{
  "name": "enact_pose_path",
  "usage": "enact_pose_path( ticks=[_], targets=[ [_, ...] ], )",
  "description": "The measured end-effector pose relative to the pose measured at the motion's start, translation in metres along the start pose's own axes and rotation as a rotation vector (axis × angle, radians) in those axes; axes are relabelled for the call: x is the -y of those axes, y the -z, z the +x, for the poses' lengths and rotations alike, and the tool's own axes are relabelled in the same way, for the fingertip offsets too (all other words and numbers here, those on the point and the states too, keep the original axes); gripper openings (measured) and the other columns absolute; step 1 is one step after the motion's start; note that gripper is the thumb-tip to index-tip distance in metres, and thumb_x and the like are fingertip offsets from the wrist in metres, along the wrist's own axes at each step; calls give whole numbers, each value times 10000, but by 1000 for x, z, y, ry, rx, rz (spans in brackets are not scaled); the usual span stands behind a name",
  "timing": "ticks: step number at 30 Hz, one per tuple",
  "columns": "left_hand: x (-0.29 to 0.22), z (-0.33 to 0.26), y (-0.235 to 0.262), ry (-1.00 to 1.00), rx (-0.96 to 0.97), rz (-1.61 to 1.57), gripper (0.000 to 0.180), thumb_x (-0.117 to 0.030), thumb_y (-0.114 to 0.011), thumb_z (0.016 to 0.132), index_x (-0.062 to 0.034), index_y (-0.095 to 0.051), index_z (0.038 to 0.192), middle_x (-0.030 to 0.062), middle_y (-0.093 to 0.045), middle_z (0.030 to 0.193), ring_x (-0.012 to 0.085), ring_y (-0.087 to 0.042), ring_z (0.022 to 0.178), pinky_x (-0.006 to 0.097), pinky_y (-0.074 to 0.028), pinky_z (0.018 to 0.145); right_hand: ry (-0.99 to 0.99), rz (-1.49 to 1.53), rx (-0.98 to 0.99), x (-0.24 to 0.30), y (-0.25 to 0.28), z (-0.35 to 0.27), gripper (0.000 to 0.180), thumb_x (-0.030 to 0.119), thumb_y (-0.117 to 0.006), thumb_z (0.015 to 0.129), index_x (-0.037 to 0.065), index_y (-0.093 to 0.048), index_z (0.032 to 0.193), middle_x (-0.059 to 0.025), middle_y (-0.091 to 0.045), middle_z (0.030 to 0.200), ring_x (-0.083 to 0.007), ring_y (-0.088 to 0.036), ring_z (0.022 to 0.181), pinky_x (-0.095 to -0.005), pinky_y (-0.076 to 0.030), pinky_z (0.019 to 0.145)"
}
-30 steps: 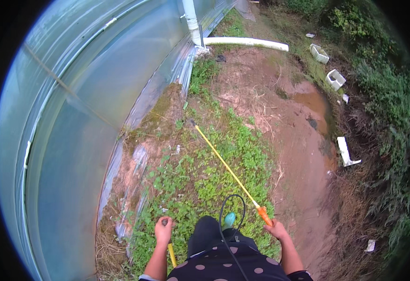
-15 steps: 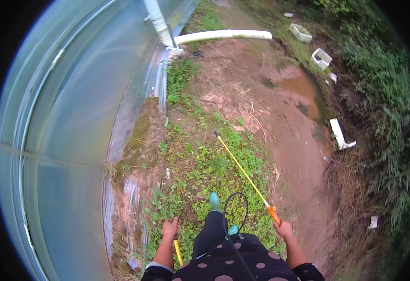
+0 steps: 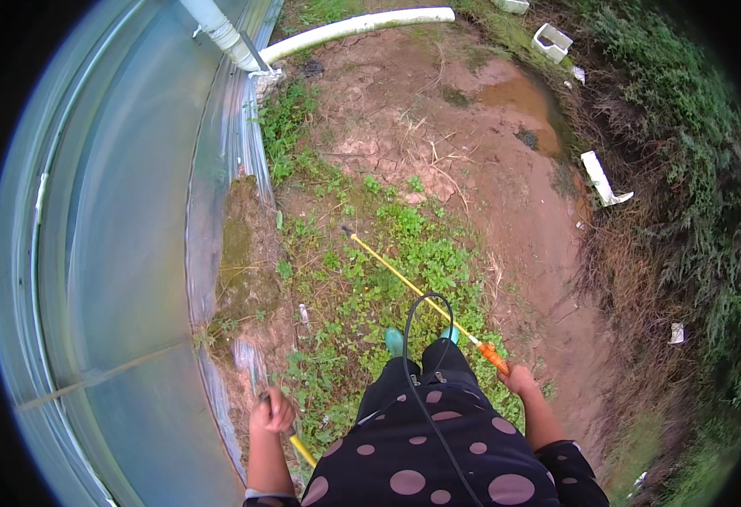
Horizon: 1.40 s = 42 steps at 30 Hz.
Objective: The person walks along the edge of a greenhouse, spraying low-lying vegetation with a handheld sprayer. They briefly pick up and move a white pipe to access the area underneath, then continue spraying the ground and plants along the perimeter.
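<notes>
No readable text or signs

I am looking at open ground, farm or garden land by the look of it, alongside what seems to be a greenhouse. Its tall plastic wall (image 3: 133,279) is translucent, bluish sheeting with a pale tube (image 3: 42,190) running along it. Loose film (image 3: 239,135) lies along the wall's foot. Beside the wall's far part I see a thick white pipe (image 3: 214,29), and a curved white pipe (image 3: 358,27) stretches over the soil away from the wall. Low green weeds (image 3: 425,245) grow near the wall. Beyond them from it come bare reddish earth (image 3: 548,270), a muddy puddle (image 3: 514,101), an open white box (image 3: 551,44) and, farthest from the wall, dense bushes (image 3: 700,152).
</notes>
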State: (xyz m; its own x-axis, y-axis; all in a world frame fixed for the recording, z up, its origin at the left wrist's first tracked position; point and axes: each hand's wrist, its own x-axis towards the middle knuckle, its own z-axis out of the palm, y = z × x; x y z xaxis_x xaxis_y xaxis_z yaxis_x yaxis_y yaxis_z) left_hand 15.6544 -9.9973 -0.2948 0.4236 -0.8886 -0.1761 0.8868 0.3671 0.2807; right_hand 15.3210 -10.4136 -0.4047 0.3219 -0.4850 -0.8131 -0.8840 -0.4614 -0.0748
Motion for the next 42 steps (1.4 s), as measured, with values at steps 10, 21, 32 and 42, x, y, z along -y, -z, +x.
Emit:
enact_pose_path(
  ticks=[10,21,32,42],
  targets=[
    [-31,105,-36,135,-660,719,302,-184,-543,780,56,-514,962,136,-584,779,168,-555,542,251,-454,482,-32,10,20,40,54,109,358,363,-546,708,89,-549,939,-166,-585,915,-322,-557,863,-405,-440,763],
    [25,329,75,-54,-1112,1043,182,-179,-518,827,-22,-515,919,61,-570,684,98,-519,445,202,-403,375,-52,26,-21,7,130,278,373,377,-557,689,107,-562,945,-163,-589,904,-319,-562,854,-403,-450,744],
    [32,498,184,299,-1160,1096,188,-192,-534,794,-4,-522,791,67,-540,559,143,-511,414,248,-394,362,25,90,70,-7,231,347,386,404,-584,680,104,-558,923,-148,-594,878,-310,-564,836,-396,-444,729],
    [-35,554,49,190,126,174,375,-375,-556,780,-2,-526,749,69,-492,514,150,-460,401,236,-379,376,104,159,18,42,297,418,514,535,-520,718,54,-569,890,-204,-583,776,-344,-570,767,-399,-445,678]
  ],
)
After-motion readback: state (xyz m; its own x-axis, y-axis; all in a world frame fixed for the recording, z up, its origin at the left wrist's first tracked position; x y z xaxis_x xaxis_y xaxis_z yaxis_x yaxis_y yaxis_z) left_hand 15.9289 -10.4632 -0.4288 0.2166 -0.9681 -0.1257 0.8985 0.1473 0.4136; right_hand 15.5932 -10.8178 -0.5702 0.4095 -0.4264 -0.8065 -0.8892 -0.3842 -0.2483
